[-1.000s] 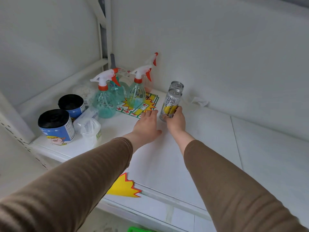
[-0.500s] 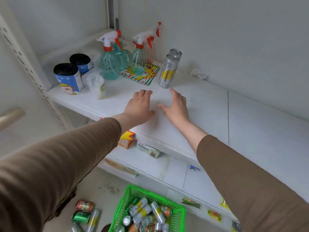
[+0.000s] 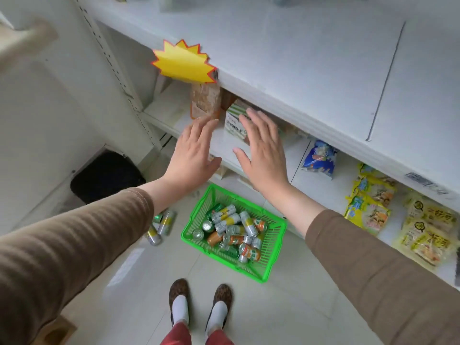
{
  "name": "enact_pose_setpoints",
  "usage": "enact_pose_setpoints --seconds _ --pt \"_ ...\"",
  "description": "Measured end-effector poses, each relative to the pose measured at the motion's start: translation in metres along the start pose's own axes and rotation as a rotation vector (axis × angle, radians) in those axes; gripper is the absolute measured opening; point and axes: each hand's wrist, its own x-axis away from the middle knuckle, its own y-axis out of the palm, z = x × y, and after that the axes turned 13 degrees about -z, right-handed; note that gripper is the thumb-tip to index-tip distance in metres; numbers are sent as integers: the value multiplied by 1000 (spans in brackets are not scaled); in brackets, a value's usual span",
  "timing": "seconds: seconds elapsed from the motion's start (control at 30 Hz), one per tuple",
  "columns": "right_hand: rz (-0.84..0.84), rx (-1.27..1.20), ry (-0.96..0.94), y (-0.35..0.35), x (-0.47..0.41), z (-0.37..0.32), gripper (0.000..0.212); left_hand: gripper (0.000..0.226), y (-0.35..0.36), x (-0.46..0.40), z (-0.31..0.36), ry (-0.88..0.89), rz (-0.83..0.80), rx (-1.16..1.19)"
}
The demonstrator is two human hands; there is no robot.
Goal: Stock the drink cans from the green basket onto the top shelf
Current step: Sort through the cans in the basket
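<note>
Green basket on floor, near, full of drink cans | left hand, right hand: fingers spread, empty, poised above for next pickup | top shelf far, bare here

Your left hand and right hand bare, no rings or watch showing, your two long brown ribbed knit sleeves with stitched cuffs, your red trousers, white socks, dark leopard-patterned flat shoes

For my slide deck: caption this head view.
Both empty hands, left and right, hover open above the green plastic basket of drink cans.
</note>
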Motion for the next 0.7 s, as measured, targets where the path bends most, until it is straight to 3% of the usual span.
enact_pose_setpoints --seconds 0.3,0.5,0.7 --pt "-304 -178 215 195 82 30 64 84 175 84 -66 -213 -307 88" --pt "-473 -261 376 345 123 54 64 83 301 115 -107 -232 -479 87" --pt "-652 -278 386 469 148 74 69 80 415 130 -137 -290 -633 94"
